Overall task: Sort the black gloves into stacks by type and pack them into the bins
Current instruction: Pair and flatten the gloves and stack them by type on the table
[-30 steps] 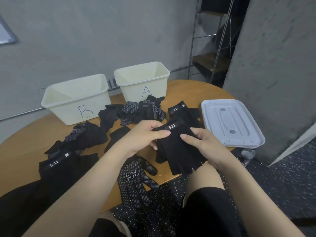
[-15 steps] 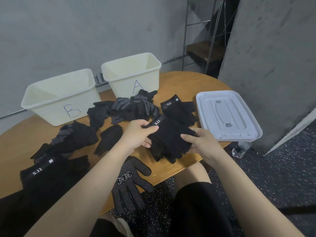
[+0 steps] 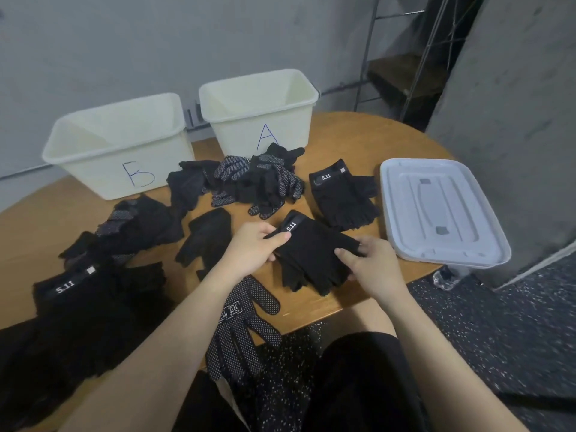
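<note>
Holding a fingerless glove (image 3: 314,251) low over the near edge of the tabletop (image 3: 358,141), left hand (image 3: 252,249) pinching its cuff end with the thumb on top, right hand (image 3: 372,268) clamping its right side. Sitting at the far side: bin B (image 3: 118,145) and bin A (image 3: 260,109), with a heap of dotted gloves (image 3: 258,182) just in front. Lying between that heap and a white lid (image 3: 436,210): another fingerless glove (image 3: 343,194).
</note>
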The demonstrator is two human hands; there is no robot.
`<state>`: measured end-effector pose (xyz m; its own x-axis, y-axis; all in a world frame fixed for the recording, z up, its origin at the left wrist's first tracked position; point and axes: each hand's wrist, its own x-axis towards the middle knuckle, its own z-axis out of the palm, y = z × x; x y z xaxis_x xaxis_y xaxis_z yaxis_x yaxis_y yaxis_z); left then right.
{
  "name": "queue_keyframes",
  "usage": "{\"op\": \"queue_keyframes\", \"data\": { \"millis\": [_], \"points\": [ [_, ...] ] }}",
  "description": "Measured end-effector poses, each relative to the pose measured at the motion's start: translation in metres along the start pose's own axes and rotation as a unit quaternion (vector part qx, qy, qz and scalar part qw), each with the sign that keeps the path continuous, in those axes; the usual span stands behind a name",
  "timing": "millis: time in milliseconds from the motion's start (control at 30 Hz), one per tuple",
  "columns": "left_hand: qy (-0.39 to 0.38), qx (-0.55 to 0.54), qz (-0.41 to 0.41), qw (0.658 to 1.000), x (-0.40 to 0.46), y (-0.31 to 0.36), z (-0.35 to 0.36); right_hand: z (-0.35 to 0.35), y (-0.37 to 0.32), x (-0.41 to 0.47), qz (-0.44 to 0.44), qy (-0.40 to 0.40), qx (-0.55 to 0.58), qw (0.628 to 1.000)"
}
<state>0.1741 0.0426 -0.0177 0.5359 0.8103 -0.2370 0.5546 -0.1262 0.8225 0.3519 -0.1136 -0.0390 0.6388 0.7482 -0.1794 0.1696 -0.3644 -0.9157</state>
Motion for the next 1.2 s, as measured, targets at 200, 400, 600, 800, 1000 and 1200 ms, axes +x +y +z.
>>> {"op": "queue_keyframes", "data": {
  "millis": [200, 400, 600, 800, 1000, 1200],
  "points": [
    [0.028, 0.014, 0.006, 0.999, 0.0, -0.009, 0.006, -0.001, 0.006, 0.002, -0.041, 0.033, -0.144, 0.988],
    [0.064, 0.124, 0.035, 0.99, 0.0, -0.011, 0.007, 0.0, 0.002, -0.003, -0.072, 0.054, -0.182, 0.979],
    [0.134, 0.262, 0.173, 0.94, -0.006, -0.012, 0.006, -0.003, 0.006, -0.008, -0.086, 0.061, -0.172, 0.98],
    [-0.022, 0.397, 0.295, 0.869, 0.001, -0.01, 0.012, 0.01, 0.002, -0.018, -0.215, 0.125, -0.262, 0.933],
    [-0.062, 0.44, 0.305, 0.842, 0.009, -0.029, 0.019, 0.046, 0.012, -0.02, -0.266, 0.046, -0.346, 0.899],
    [-0.077, 0.412, 0.279, 0.864, 0.007, -0.037, 0.024, 0.062, 0.032, -0.021, -0.233, 0.04, -0.428, 0.872]
  ]
}}
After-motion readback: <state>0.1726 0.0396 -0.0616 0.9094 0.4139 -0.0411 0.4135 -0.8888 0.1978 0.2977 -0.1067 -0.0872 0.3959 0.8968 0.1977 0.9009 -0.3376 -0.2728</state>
